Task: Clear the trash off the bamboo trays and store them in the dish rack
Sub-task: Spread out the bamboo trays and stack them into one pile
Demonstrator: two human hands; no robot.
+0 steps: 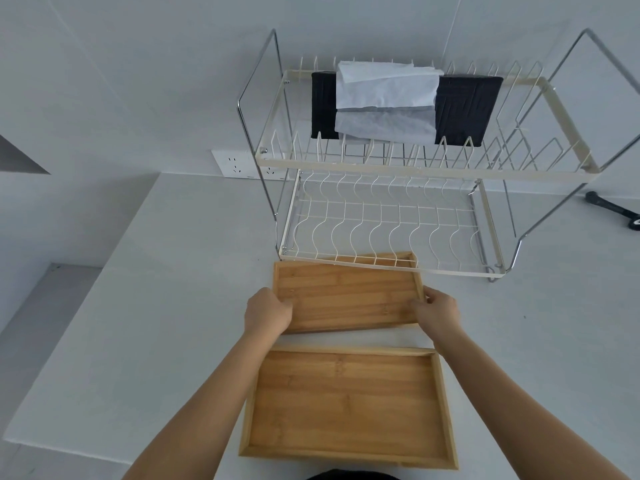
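My left hand (268, 311) and right hand (437, 311) grip the far tray's (349, 296) sides; its back edge hides under the dish rack (381, 216).

Both hands grip the far bamboo tray (348, 294) by its short sides: the left hand (267, 312) on its left edge, the right hand (437, 313) on its right. Beyond the fingertips, the tray's far edge pokes under the dish rack (391, 216) lower tier. Behind the wrists lies a second bamboo tray (348, 407) on the white counter (156, 306).
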